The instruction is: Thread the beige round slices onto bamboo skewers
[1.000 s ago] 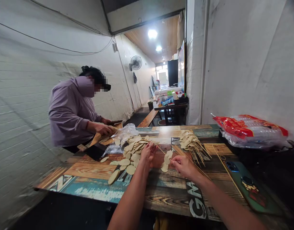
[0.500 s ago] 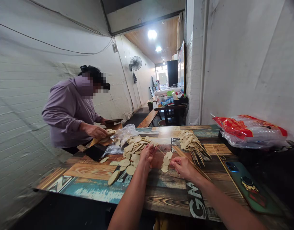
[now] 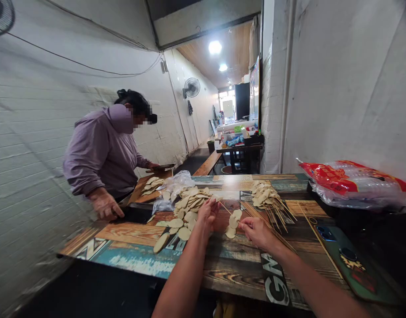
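"Co-worker (image 3: 93, 145) beside the table (image 3: 229, 251) has drawn one hand (image 3: 105, 205) back from the wooden board (image 3: 136, 192). And the wearer?"

"Left hand (image 3: 208, 213) seems to pinch the skewer (image 3: 225, 208), likely steadying it; right hand (image 3: 255, 230) pinches its near end, beside threaded slices (image 3: 233, 222)."

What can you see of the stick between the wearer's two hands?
The stick is thin, straight and pale, wooden by its look. It slants across the view: the far end points toward the left hand, the near end sits in the fingers of the right hand. Pale, thin slices are on it beside them. Whether the left fingers touch it is unclear.
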A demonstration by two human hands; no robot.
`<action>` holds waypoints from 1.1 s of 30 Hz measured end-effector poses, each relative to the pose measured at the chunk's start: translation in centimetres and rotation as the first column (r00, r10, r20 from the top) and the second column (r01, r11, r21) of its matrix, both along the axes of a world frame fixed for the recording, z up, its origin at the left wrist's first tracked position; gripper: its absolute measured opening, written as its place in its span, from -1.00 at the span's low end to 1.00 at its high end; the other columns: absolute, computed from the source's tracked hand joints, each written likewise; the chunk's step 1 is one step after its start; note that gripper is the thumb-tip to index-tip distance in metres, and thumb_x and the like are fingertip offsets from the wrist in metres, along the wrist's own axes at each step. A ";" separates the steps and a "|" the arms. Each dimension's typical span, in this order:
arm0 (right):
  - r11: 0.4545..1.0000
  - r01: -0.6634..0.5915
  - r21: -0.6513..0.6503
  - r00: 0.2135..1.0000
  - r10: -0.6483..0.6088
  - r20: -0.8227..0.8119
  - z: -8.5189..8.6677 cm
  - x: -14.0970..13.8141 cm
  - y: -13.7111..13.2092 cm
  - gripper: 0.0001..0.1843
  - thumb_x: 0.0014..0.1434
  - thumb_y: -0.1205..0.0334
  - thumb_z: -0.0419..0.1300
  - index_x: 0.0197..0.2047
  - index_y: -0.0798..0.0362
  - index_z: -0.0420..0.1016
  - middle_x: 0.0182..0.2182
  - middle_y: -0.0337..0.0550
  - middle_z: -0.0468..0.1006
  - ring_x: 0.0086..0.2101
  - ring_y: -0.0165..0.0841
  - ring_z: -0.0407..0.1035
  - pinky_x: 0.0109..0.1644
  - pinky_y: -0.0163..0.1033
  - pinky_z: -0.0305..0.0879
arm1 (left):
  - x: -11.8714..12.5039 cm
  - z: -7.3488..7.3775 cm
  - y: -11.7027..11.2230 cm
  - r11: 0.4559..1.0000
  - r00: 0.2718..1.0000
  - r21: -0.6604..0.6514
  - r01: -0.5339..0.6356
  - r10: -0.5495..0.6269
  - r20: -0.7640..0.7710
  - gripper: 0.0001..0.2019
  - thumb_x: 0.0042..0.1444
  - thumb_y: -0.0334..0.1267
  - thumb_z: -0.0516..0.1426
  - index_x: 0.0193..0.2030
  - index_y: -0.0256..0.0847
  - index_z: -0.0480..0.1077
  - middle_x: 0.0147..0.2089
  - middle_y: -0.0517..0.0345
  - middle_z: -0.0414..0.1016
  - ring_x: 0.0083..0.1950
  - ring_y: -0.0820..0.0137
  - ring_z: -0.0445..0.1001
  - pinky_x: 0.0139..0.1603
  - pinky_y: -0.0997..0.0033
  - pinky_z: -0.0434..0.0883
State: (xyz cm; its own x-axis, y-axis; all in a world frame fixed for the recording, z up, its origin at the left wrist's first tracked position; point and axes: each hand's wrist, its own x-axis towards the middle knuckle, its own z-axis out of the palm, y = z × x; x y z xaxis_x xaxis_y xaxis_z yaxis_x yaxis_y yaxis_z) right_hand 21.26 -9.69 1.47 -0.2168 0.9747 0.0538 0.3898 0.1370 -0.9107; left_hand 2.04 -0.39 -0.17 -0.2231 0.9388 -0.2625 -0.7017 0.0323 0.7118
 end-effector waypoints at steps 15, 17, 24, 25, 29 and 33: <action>0.996 -0.037 0.079 0.999 0.034 0.037 -1.2 0.1 0.7 -0.70 0.15 0.19 0.08 -0.54 0.08 0.48 -0.77 -0.33 0.28 -0.70 -0.47 0.15 -0.58 -0.36 0.01 | 0.0 0.2 -0.2 0.999 1.000 -0.028 -0.031 0.031 0.005 -0.78 -0.02 -0.61 0.25 -0.39 -0.24 0.34 -0.45 0.21 0.52 -0.44 0.47 0.53 -0.31 0.48 0.51; 0.995 -0.045 0.089 0.999 0.042 0.033 -1.5 0.2 0.8 -0.70 0.15 0.17 0.08 -0.53 0.08 0.49 -0.76 -0.33 0.28 -0.70 -0.47 0.14 -0.58 -0.37 0.01 | 0.0 0.4 -0.3 0.999 0.999 -0.037 -0.034 0.034 0.007 -0.78 -0.02 -0.61 0.25 -0.41 -0.24 0.34 -0.47 0.21 0.51 -0.47 0.48 0.52 -0.34 0.50 0.50; 0.995 -0.055 0.079 0.998 0.054 0.011 -1.5 0.3 0.9 -0.70 0.15 0.13 0.10 -0.50 0.09 0.51 -0.76 -0.34 0.25 -0.69 -0.48 0.14 -0.58 -0.37 0.01 | 0.3 1.2 -0.7 0.999 0.999 -0.051 -0.012 0.015 0.046 -0.79 0.02 -0.63 0.21 -0.45 -0.27 0.34 -0.50 0.21 0.49 -0.49 0.52 0.50 -0.36 0.56 0.49; 0.995 -0.059 0.075 0.998 0.059 0.002 -1.4 0.3 0.9 -0.70 0.14 0.13 0.10 -0.51 0.09 0.50 -0.76 -0.34 0.25 -0.69 -0.48 0.13 -0.58 -0.37 0.01 | 0.3 1.3 -0.8 0.998 0.999 -0.055 -0.008 0.011 0.051 -0.79 0.03 -0.63 0.20 -0.45 -0.28 0.34 -0.50 0.21 0.49 -0.49 0.52 0.50 -0.37 0.57 0.49; 0.996 -0.062 0.060 0.997 0.064 -0.037 -1.4 0.2 0.9 -0.70 0.12 0.13 0.10 -0.54 0.08 0.47 -0.76 -0.36 0.22 -0.69 -0.49 0.10 -0.58 -0.37 0.00 | 0.4 1.6 -0.9 0.997 0.997 -0.080 -0.006 0.011 0.074 -0.78 0.06 -0.64 0.16 -0.48 -0.27 0.33 -0.52 0.22 0.47 -0.49 0.53 0.50 -0.38 0.60 0.49; 0.996 -0.074 0.050 0.996 0.076 -0.052 -1.6 0.3 1.0 -0.68 0.12 0.09 0.11 -0.56 0.07 0.46 -0.76 -0.36 0.22 -0.69 -0.49 0.10 -0.57 -0.37 0.00 | 0.3 1.6 -0.8 0.996 0.997 -0.090 0.003 0.004 0.078 -0.78 0.04 -0.61 0.20 -0.49 -0.24 0.34 -0.52 0.24 0.47 -0.46 0.53 0.52 -0.37 0.62 0.50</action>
State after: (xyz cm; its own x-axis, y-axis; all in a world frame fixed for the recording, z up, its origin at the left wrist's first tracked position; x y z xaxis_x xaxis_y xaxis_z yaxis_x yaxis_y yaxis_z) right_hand 21.57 -8.74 -0.10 -0.2850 0.9517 0.1138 0.3277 0.2083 -0.9215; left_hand 2.35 -1.16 1.44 -0.1995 0.9103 -0.3626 -0.7548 0.0932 0.6493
